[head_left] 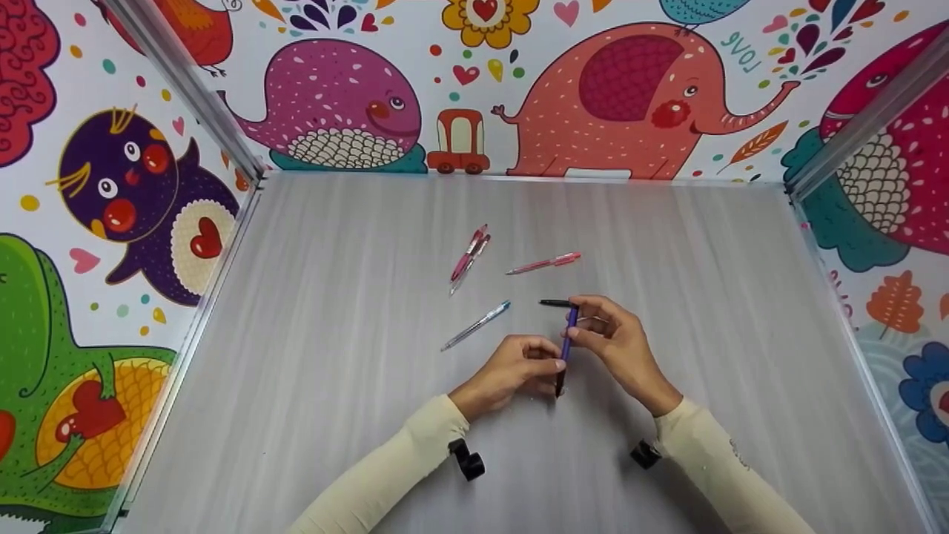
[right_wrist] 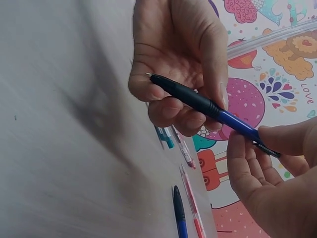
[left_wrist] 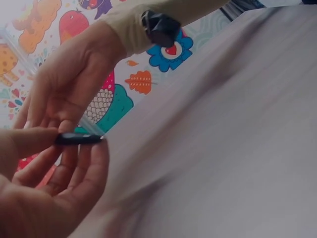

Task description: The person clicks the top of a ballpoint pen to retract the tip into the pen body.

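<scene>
Both hands hold one blue ballpoint pen (head_left: 569, 343) with a black grip, its metal tip showing in the right wrist view. My left hand (head_left: 519, 367) has its thumb on the black grip near the tip, with the fingers curled behind. At the clip end, my right hand (head_left: 615, 337) pinches the blue barrel between thumb and fingers. In the left wrist view only the dark front part of the pen shows. A second blue-and-black pen (right_wrist: 179, 210) lies on the table, partly hidden by the right hand in the head view.
Several other pens lie farther back on the grey table (head_left: 334, 297): a clear one with a blue end (head_left: 476, 326), a red one (head_left: 543, 263), and a side-by-side red pair (head_left: 468, 256). Printed panels in metal frames (head_left: 860, 122) border the table.
</scene>
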`<control>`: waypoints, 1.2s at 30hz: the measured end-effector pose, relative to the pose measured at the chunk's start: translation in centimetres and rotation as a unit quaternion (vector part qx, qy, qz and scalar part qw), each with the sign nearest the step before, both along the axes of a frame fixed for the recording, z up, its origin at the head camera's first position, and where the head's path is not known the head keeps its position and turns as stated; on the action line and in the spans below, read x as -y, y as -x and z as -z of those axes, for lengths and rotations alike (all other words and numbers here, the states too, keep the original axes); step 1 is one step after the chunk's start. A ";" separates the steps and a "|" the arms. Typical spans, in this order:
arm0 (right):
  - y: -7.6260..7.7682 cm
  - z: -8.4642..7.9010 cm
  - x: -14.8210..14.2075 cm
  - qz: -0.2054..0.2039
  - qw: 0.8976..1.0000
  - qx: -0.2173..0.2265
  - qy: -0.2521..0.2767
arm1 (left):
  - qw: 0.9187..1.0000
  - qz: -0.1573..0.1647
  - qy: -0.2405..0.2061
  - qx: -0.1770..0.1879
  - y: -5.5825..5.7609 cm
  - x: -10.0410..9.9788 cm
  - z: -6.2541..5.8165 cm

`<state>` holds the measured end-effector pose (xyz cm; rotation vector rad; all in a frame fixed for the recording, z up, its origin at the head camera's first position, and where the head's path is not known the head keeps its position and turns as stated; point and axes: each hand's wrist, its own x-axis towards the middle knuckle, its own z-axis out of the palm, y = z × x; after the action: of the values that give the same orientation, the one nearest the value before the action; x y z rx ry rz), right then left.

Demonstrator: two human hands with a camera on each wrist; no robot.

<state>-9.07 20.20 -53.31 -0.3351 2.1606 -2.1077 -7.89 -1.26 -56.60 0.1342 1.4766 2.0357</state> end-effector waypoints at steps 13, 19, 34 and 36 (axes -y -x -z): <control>-0.6 0.6 0.7 0.022 1.000 0.011 0.015 | 0.999 0.052 0.013 0.004 1.2 1.0 0.3; -0.7 0.8 0.9 0.023 1.000 0.010 0.009 | 0.999 0.046 0.003 -0.004 1.1 0.9 0.2; -0.4 0.7 0.8 0.014 0.999 0.024 -0.017 | 1.000 0.016 -0.020 -0.002 0.3 0.4 0.6; -0.4 0.7 0.8 0.011 0.999 0.027 -0.018 | 1.000 0.012 -0.022 0.001 0.2 0.4 0.7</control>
<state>-8.72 19.42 -53.98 -0.2484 2.1795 -2.0608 -8.13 -1.63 -57.28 0.1664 1.4234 2.0485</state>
